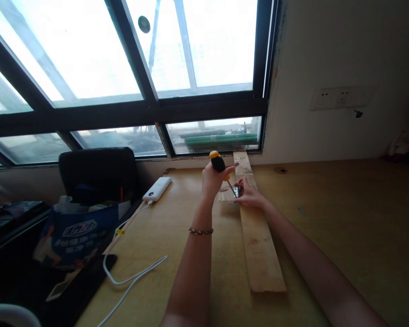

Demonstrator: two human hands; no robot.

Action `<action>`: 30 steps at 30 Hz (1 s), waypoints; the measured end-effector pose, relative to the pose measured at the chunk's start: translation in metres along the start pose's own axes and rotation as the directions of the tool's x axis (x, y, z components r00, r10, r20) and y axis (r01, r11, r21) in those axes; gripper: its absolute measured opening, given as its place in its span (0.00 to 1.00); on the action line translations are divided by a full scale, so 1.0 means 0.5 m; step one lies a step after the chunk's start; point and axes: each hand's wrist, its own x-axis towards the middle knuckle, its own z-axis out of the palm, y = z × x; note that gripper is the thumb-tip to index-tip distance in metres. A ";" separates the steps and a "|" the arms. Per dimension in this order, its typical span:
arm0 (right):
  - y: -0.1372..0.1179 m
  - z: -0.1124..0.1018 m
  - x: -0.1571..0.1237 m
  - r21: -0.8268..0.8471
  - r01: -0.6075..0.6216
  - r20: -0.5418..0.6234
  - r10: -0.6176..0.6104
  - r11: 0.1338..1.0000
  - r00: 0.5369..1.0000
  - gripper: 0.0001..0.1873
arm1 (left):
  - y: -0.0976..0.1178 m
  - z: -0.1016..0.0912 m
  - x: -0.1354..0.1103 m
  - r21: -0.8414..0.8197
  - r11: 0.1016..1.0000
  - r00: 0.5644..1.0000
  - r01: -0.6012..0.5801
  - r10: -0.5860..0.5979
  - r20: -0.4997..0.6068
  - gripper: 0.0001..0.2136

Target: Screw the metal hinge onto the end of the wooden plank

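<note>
My left hand [211, 180] is wrapped round the yellow and black handle of a screwdriver [218, 162]. Its shaft slants down to a small shiny metal piece [237, 192], whose exact kind is too small to tell. The fingers of my right hand [251, 194] pinch that piece from the right side, against a long wooden plank [259, 247]. A short wood piece [226, 194] sticks out to the left of the plank under the metal piece. The screwdriver's tip appears to meet the metal, though any screw there cannot be made out.
A white power bank [157, 189] with a white cable [136, 276] lies on the table [341, 236] at left. One small metal bit [301, 210] rests to the right. Beyond the left edge stand a black chair [97, 172] and a blue bag [77, 234]. Windows close off the back.
</note>
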 end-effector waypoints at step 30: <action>0.009 0.007 0.003 0.074 0.008 -0.024 -0.006 0.997 1.000 0.35 | -0.001 0.044 -0.013 -0.320 0.947 0.985 0.014 0.043 0.169 0.16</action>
